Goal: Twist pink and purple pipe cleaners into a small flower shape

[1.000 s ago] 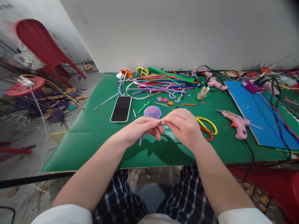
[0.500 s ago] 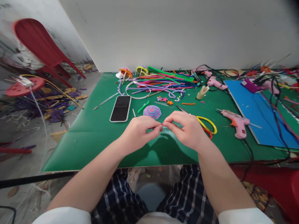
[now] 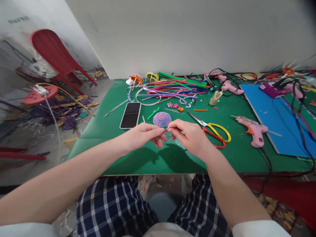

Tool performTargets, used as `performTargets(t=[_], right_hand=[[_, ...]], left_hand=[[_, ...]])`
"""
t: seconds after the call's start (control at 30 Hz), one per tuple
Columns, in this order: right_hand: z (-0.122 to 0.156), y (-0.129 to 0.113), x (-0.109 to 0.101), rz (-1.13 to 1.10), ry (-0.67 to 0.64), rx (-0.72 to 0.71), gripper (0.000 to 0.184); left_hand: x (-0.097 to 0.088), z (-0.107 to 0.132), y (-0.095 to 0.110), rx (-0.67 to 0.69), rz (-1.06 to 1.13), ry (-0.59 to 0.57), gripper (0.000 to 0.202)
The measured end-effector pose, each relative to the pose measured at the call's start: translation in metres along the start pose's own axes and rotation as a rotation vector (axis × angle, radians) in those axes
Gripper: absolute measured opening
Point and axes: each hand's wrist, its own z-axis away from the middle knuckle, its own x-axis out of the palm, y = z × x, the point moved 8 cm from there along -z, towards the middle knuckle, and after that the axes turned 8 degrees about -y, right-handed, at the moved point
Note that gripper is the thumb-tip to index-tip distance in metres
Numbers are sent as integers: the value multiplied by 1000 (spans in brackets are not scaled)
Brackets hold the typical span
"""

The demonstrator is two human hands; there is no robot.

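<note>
Between the fingertips of both hands is a small pink piece (image 3: 166, 130), perhaps a bit of pipe cleaner, mostly covered by the fingers. My left hand (image 3: 145, 135) pinches it from the left, its lower fingers curled loosely. From the right, my right hand (image 3: 189, 134) pinches it with thumb and forefinger. Just beyond the hands lies a pink, blue and purple striped disc (image 3: 162, 119). Scissors (image 3: 213, 130) with one yellow and one red handle lie partly open beside my right hand. Small flowers (image 3: 175, 106) in purple, pink and orange sit further back.
A phone (image 3: 130, 115) lies left of the disc. Pipe cleaners (image 3: 172, 86) are heaped at the back. A pink glue gun (image 3: 254, 130) with a trailing cable and a blue board (image 3: 266, 121) are on the right. A bamboo piece (image 3: 215, 98) stands behind the scissors.
My left hand has turned so that its lower fingers show, and more of the pink piece is visible. My right hand has shifted slightly left, uncovering the scissors. The view has swung slightly left.
</note>
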Motion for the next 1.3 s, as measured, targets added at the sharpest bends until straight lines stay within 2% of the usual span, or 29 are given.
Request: performTargets(t=[0.07,0.13,0.2,0.27,0.4,0.5,0.57,0.63,0.7,0.77,0.83,0.9,0.97,1.0,1.1,1.2,1.3], right_hand=[[1,-6,0,102,21,-80,17],[1,-10,0,183,38,-137,17],[1,-12,0,237,42,-162,17],[2,-14,-1,238,40,-161,16],[4,-17,-4,12,-10,-90,13],[6,-12,-1,-278,-93,24,13],[7,-5,8,-484,-184,110,14],[7,1,20,-669,-295,170,16],[7,4,32,-802,-394,188,17],[5,8,37,-839,-419,188,16],[1,11,34,-757,-351,181,16],[-1,10,24,-563,-231,138,15],[-2,-1,13,-304,-131,37,15],[-1,-8,9,-174,-95,-30,15],[2,-27,7,119,-31,-216,14],[4,-33,8,272,6,-306,16],[5,-33,8,298,16,-303,17]], left_hand=[[10,1,-10,-92,297,-87,32],[14,2,-15,-121,462,-96,27],[12,3,-18,-114,501,-44,24],[6,6,-17,-92,422,34,23],[-4,14,4,61,60,126,23],[-5,27,40,337,-381,203,21],[1,41,63,543,-708,263,18],[15,54,76,707,-1038,276,15],[30,62,79,827,-1325,251,14],[34,64,76,873,-1440,252,15],[22,57,70,747,-1349,291,16],[3,45,57,536,-1073,297,19],[-8,31,33,299,-642,151,28],[-7,26,21,196,-415,60,34],[8,20,2,11,94,-173,43],[14,19,0,-26,236,-221,36],[10,19,3,-1,51,-172,34]])
